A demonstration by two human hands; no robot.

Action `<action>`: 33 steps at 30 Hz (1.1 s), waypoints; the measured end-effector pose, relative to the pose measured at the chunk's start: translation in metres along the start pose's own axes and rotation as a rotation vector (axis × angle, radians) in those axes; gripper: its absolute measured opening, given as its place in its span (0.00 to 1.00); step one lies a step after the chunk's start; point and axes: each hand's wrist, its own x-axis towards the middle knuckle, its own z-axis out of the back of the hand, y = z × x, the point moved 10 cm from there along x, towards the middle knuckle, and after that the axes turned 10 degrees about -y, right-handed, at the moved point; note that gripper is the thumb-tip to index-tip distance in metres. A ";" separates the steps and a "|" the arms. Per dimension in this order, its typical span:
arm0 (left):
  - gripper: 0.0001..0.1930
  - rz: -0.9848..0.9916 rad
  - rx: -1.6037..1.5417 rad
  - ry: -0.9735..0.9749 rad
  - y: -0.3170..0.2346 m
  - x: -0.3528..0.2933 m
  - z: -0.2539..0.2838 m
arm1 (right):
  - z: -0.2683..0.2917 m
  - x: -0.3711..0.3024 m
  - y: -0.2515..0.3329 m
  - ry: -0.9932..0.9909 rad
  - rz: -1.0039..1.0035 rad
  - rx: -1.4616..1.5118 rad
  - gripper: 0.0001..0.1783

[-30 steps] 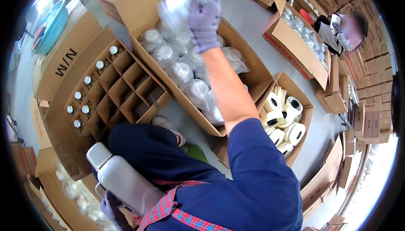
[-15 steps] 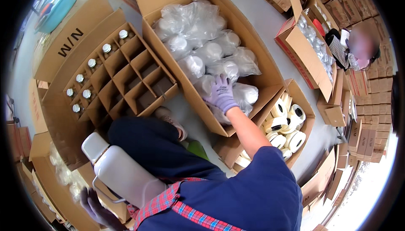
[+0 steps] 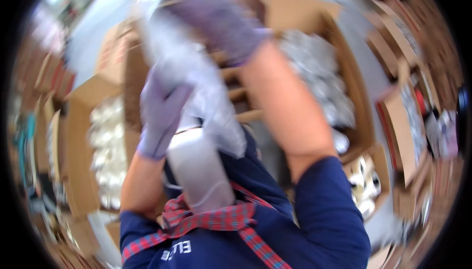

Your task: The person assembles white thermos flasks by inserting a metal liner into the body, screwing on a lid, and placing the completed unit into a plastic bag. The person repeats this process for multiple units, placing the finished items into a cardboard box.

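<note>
A long clear plastic bag point(image 3: 169, 47), apparently with a clear bottle inside, is raised in front of my chest; motion blurs it. My right hand point(image 3: 216, 20), in a lilac glove, is wrapped round its upper part. Lower down, my left hand point(image 3: 164, 106), gloved alike, closes on its side. The bag's loose end point(image 3: 226, 126) hangs over a white container point(image 3: 199, 170) against my front. Behind my right forearm stands a carton point(image 3: 361, 121) full of bagged bottles point(image 3: 314, 72).
The divided carton is mostly hidden behind my hands. At left stands a carton point(image 3: 78, 161) of pale wrapped items point(image 3: 108, 146); at right, one with tape rolls point(image 3: 364, 180). Another person point(image 3: 445, 131) is by the cartons at far right.
My right hand has left the carton and come up with a bagged bottle. My left hand has risen from the lower left onto it. The view has swung left.
</note>
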 end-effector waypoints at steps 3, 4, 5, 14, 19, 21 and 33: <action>0.21 0.118 -0.239 -0.107 0.026 0.062 0.058 | 0.033 -0.014 0.029 -0.246 -0.206 -0.242 0.31; 0.21 0.184 -0.353 -0.092 0.039 0.074 0.073 | 0.039 -0.028 0.037 -0.240 -0.126 -0.361 0.34; 0.22 0.254 -0.488 -0.048 0.054 0.082 0.073 | 0.038 -0.062 0.012 -0.181 -0.172 -0.052 0.35; 0.33 0.097 -0.369 -0.193 0.015 0.038 0.103 | -0.009 -0.108 -0.091 -0.501 -0.558 -0.008 0.09; 0.33 -0.085 0.392 -0.333 0.101 0.017 0.142 | -0.057 -0.110 -0.081 -0.364 -0.616 0.326 0.12; 0.24 -0.009 0.279 -0.497 0.121 0.018 0.180 | -0.048 -0.125 -0.090 -0.289 -0.655 0.679 0.13; 0.16 0.130 0.167 -0.068 0.094 -0.101 0.152 | -0.021 -0.276 -0.128 0.095 -0.746 -0.029 0.25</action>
